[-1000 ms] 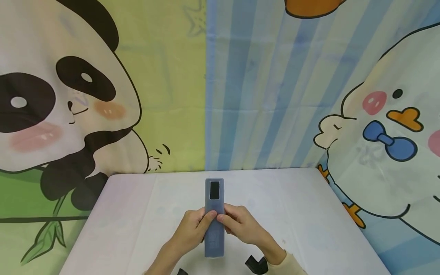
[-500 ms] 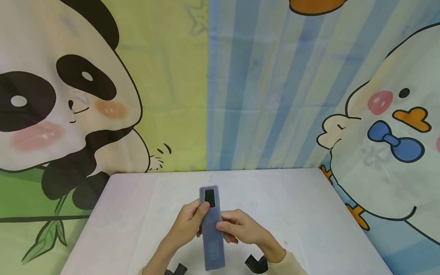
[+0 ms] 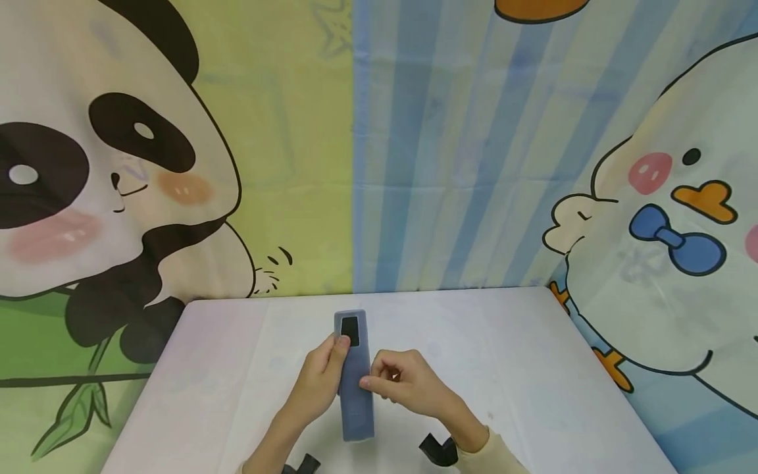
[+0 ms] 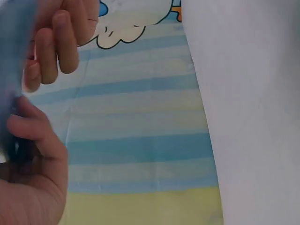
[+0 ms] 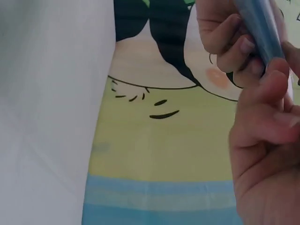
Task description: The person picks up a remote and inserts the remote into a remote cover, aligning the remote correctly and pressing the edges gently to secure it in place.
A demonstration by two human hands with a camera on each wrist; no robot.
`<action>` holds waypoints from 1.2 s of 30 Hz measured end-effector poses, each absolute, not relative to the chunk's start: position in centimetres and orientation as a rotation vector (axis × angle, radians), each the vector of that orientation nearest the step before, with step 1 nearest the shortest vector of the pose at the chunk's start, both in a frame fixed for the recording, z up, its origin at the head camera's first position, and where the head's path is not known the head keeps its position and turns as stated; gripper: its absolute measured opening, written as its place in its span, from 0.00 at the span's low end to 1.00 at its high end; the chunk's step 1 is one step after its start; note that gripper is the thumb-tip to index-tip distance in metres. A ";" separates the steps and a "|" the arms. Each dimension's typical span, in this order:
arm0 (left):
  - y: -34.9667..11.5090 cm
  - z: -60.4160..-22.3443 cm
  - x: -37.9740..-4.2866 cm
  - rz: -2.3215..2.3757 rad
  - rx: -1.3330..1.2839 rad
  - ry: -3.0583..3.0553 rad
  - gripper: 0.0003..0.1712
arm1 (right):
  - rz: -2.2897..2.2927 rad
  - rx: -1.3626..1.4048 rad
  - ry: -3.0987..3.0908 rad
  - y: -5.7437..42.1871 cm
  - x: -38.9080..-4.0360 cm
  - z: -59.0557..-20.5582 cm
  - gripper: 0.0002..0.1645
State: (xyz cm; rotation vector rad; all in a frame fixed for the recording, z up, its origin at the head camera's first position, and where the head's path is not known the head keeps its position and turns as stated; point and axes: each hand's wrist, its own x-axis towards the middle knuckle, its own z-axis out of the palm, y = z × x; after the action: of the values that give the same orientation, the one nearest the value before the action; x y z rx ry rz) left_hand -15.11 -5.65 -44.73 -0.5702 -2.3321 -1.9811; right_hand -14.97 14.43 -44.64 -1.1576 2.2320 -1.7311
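A long, narrow blue-grey case with a black rectangular window near its far end is held over the table, tilted slightly left. My left hand grips its left side, thumb on the front beside the window, fingers behind. My right hand pinches the right edge about midway, thumb on the front and index finger bent at the side. In the left wrist view the case is blurred, with a dark part inside the left fingers. The right wrist view shows the case nearly edge-on between both hands.
The white table spreads beneath the hands. Behind it hangs a printed cloth with a panda at left and a white bird at right. Black straps or mounts show by the wrists.
My left hand has slid up the case toward the window. The case has shifted left and tilted; it dipped nearer, then rose again. My right thumb has moved to the right edge.
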 end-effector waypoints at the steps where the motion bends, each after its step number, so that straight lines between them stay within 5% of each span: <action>1: -5.5 -44.6 -15.0 -1.938 -0.558 -2.364 0.16 | -1.696 -1.178 2.282 14.4 -15.0 -44.7 0.13; 7: -4.4 -44.9 -15.0 -1.925 -0.503 -2.347 0.18 | -1.767 -1.371 2.108 14.0 -15.1 -45.0 0.17; 14: -4.1 -43.6 -14.3 -2.580 -0.430 -2.035 0.30 | -2.045 -1.415 1.621 13.1 -14.9 -44.3 0.17; 27: -3.3 -44.8 -14.0 -1.939 -0.380 -2.202 0.13 | -1.757 -1.320 2.243 14.4 -13.8 -45.6 0.14; 36: -3.6 -44.0 -14.0 -2.503 -0.298 -2.017 0.28 | -1.914 -1.505 1.756 13.3 -14.6 -45.7 0.19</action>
State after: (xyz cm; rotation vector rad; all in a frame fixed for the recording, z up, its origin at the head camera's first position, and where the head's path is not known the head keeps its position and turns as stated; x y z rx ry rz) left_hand -14.02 -3.60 -44.04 -0.2979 -2.0169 -2.5026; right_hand -14.56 13.34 -45.75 -1.5054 1.7561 -1.9142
